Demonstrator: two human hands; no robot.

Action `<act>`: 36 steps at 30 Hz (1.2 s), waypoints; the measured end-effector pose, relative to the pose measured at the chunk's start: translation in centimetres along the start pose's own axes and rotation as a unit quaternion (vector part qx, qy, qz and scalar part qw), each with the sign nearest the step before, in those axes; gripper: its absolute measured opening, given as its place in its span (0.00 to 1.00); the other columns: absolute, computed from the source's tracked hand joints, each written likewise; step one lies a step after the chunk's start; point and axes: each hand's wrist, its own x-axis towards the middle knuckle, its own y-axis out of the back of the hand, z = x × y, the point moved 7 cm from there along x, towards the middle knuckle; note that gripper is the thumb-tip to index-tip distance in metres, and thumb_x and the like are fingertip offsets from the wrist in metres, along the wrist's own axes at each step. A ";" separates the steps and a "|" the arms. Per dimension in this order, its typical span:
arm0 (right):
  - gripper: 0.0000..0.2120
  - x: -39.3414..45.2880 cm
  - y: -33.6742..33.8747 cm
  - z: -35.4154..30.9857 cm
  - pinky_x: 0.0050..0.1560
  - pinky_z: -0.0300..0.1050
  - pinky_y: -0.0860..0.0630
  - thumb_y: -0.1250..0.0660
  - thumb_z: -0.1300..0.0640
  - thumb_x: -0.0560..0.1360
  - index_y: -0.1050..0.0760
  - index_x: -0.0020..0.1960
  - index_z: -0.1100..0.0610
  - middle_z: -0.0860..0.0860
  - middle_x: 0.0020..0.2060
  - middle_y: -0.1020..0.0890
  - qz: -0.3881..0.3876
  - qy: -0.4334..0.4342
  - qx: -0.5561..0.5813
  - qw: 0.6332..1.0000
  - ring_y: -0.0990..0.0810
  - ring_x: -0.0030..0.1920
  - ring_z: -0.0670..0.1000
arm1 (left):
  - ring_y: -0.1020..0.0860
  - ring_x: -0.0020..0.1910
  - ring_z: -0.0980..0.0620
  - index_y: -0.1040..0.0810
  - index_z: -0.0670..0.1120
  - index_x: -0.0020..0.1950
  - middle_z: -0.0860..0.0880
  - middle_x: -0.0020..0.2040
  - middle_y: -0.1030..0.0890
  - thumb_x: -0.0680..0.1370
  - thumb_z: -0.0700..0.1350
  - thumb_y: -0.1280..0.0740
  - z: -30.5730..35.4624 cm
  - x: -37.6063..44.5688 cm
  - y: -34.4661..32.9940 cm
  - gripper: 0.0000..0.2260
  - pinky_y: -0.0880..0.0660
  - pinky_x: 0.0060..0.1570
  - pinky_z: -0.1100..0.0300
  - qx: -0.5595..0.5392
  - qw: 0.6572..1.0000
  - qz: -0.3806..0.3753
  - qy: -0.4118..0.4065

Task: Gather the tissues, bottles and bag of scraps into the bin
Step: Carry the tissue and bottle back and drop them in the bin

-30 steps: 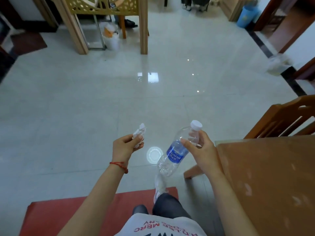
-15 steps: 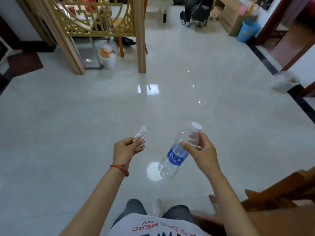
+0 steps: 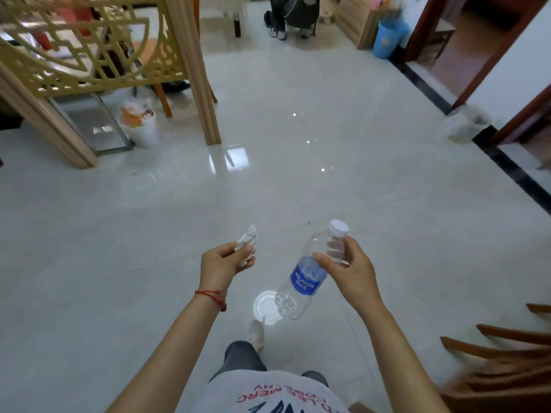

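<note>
Crumpled tissue (image 3: 246,242), clear ribbed plastic bottle (image 3: 310,272)

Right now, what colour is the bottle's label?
Blue with white lettering, on the bottle; seen in the head view.

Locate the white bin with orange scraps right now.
Head view, upper left: the white bin stands on the floor at the lattice screen's base, left of the wooden post.

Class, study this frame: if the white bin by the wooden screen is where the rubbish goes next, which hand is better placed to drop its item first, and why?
Probably the left hand: it holds the tissue and is on the same side as the white bin.
</note>
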 end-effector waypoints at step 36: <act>0.21 7.4 32.9 10.7 0.43 0.32 0.26 0.27 0.55 0.68 0.27 0.59 0.58 0.53 0.51 0.19 0.492 -0.166 0.119 0.846 0.21 0.52 0.52 | 0.21 0.37 0.48 0.20 0.39 0.34 0.44 0.32 0.19 0.71 0.33 0.31 -2.1 8.4 -52.7 0.06 0.21 0.36 0.65 0.225 0.867 -0.442 0.048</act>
